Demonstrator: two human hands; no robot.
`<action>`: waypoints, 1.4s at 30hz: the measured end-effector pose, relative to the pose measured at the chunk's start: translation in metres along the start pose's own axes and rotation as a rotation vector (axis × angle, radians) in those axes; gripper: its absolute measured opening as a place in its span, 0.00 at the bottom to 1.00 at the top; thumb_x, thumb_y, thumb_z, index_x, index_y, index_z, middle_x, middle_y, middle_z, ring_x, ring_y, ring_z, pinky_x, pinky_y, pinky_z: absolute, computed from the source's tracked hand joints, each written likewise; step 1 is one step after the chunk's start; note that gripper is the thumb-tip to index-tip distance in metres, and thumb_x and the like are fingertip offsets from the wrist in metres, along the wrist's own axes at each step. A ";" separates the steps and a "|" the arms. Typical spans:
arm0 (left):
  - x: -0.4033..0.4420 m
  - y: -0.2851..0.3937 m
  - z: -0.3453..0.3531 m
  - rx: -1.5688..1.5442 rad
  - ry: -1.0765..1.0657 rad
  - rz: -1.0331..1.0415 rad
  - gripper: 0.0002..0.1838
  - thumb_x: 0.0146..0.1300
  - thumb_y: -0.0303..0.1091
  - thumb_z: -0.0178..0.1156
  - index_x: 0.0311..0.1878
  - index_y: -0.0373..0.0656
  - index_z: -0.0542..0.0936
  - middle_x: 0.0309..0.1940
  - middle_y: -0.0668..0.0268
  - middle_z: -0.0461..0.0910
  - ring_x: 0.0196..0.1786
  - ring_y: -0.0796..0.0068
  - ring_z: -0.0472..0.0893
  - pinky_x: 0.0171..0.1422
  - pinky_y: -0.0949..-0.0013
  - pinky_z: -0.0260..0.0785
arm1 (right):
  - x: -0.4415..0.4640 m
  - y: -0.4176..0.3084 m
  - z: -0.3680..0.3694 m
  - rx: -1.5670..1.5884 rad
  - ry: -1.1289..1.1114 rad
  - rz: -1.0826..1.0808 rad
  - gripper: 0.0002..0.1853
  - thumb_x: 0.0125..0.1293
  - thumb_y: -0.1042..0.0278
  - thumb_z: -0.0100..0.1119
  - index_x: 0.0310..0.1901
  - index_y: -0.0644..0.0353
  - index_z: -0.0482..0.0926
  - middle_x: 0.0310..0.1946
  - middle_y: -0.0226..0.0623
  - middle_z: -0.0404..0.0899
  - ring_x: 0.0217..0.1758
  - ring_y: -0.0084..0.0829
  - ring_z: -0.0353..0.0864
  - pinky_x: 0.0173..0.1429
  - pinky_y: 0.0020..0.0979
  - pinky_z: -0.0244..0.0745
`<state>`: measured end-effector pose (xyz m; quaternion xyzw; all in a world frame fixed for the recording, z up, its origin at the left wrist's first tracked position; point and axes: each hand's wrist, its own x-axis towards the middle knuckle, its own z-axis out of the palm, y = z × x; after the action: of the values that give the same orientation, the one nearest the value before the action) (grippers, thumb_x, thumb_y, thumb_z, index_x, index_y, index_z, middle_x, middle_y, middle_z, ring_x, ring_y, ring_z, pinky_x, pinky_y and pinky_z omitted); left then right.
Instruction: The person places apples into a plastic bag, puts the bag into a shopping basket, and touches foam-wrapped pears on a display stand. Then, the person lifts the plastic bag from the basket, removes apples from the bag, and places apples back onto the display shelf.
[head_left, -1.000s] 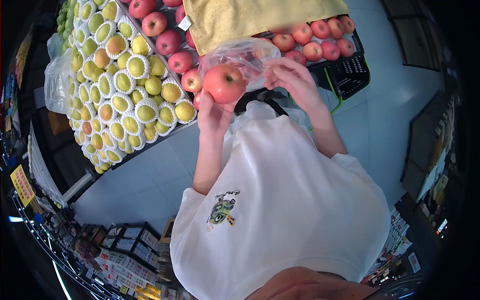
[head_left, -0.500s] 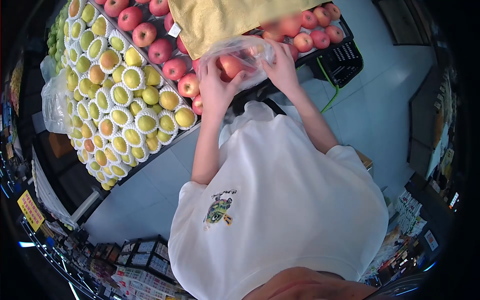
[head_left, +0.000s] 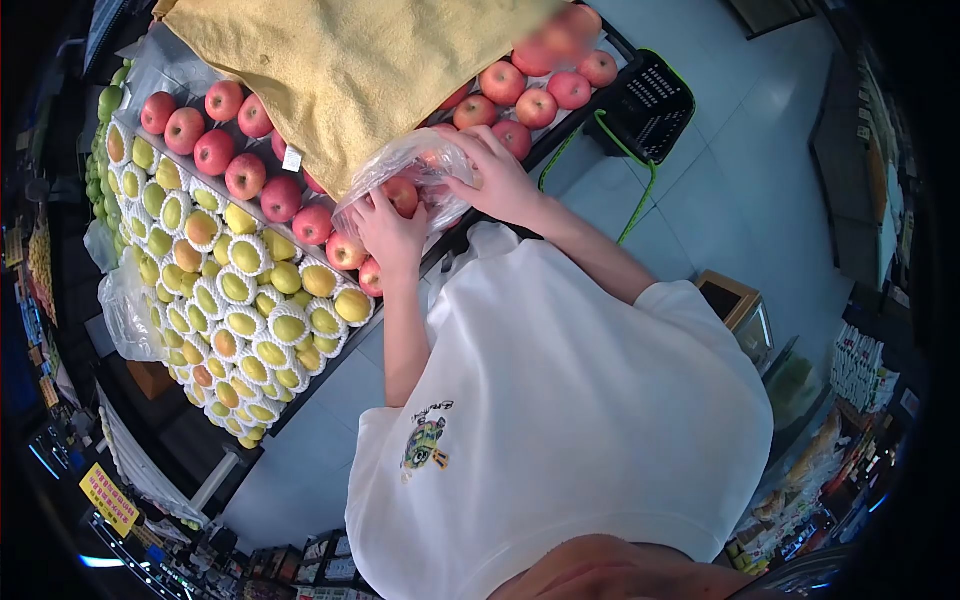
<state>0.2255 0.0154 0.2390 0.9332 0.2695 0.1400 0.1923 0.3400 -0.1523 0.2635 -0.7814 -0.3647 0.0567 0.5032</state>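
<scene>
A clear plastic bag lies over the near edge of the apple display, beside a yellow cloth. My left hand is at the bag's left side, its fingers closed on a red apple in the bag's mouth. On the right side of the bag, my right hand has its fingers bent over the plastic, gripping its edge. Loose red apples lie in rows left of the bag, and more apples sit beyond it to the right.
Yellow-green fruit in white foam nets fills the left display. A black basket with green handles stands at the right of the apples. A crumpled plastic bag hangs at the far left. Lower right stands a wooden-edged box.
The apple in my left hand has gone from in front of the bag into it. My right hand has closed on the bag's side. The view has turned, showing more apples at left.
</scene>
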 end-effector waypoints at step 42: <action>0.029 0.095 -0.062 -0.492 -0.032 0.152 0.09 0.68 0.30 0.69 0.48 0.38 0.84 0.45 0.59 0.85 0.50 0.61 0.83 0.59 0.61 0.73 | 0.015 0.063 -0.131 2.071 0.192 0.564 0.37 0.79 0.33 0.37 0.69 0.60 0.69 0.58 0.52 0.81 0.46 0.47 0.88 0.44 0.40 0.84</action>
<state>0.2697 -0.0249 0.3397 0.8779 0.1534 0.2003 0.4069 0.4431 -0.2552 0.2796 -0.0327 0.0951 0.3901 0.9153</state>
